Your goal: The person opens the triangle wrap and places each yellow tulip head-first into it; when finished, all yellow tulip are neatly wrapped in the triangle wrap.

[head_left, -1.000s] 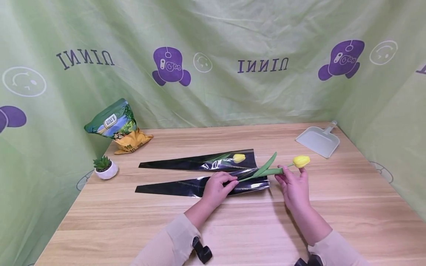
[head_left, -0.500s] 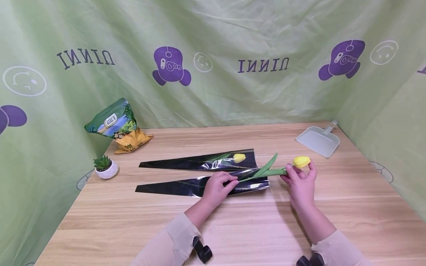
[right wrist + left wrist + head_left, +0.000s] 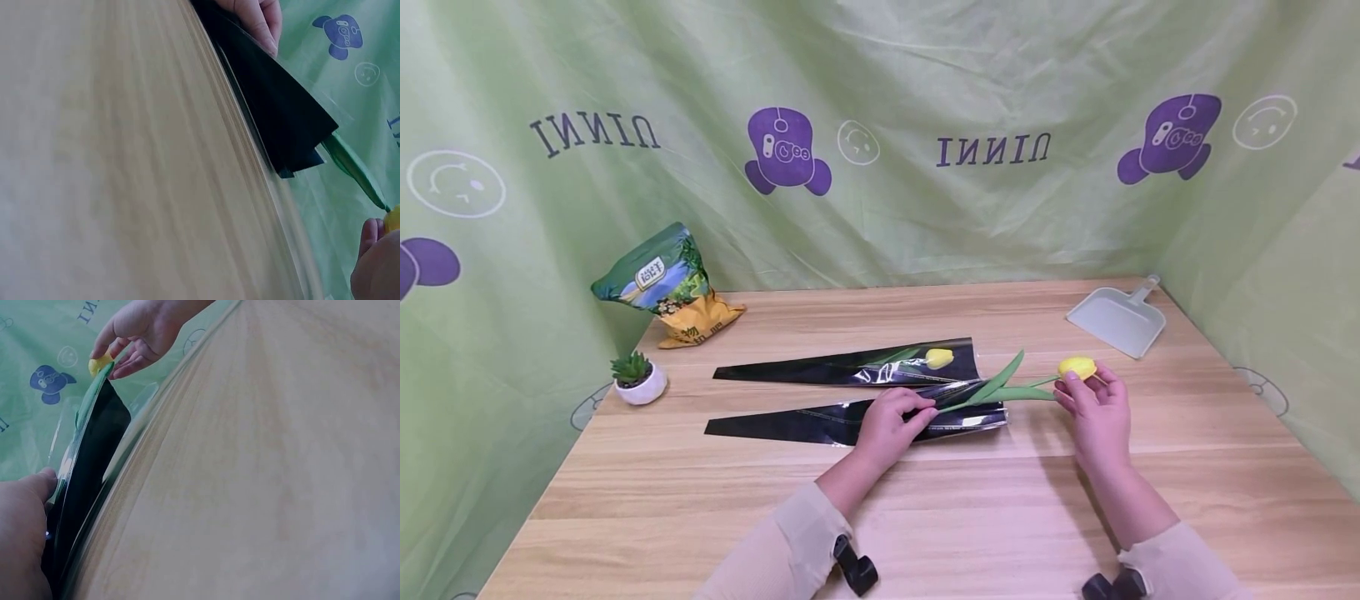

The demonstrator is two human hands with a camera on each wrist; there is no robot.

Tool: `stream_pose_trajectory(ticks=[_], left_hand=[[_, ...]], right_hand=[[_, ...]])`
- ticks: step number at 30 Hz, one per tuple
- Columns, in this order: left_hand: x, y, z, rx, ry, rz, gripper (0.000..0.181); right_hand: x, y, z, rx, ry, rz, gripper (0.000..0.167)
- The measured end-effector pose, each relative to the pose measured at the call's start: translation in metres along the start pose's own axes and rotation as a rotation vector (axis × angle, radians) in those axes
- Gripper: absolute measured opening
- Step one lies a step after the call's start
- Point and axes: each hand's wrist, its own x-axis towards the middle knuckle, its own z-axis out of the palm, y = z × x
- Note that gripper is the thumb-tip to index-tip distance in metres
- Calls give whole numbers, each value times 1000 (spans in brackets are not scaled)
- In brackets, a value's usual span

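In the head view my right hand (image 3: 1097,412) holds a yellow tulip (image 3: 1077,367) by its bloom, thumb in front and fingers behind. Its green stem and two long leaves run left into the open wide end of a black flower sleeve (image 3: 775,422) with a clear front. My left hand (image 3: 891,425) pinches this sleeve near its mouth, where the stem goes in; the fingers beneath are hidden. The left wrist view has the left thumb (image 3: 42,482) against the clear film. Just behind lies a second black sleeve (image 3: 790,367) with another yellow tulip (image 3: 938,358) inside.
A small potted succulent (image 3: 638,382) and a green-and-yellow bag (image 3: 670,287) stand at the table's left. A pale grey dustpan (image 3: 1120,318) lies at the back right. Green curtain (image 3: 895,225) surrounds the wooden table (image 3: 925,525) behind and at the sides.
My right hand has shifted right along the tulip, from the leaf and upper stem to the bloom. The left hand and the sleeves have stayed in place.
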Motion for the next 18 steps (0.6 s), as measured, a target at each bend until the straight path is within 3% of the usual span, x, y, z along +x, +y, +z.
stream_pose_trajectory(ticks=[5,11,18], left_hand=[[0,0,0,7,8,12,17],[1,1,0,6,12,16,17],[1,1,-1,13,23,36,16]], right_hand=[[4,-4,-6,-9,-79,9,39],[8,-5,-18,-121,-261,-27,34],[19,-12,-35,-234,-490,-9,35]])
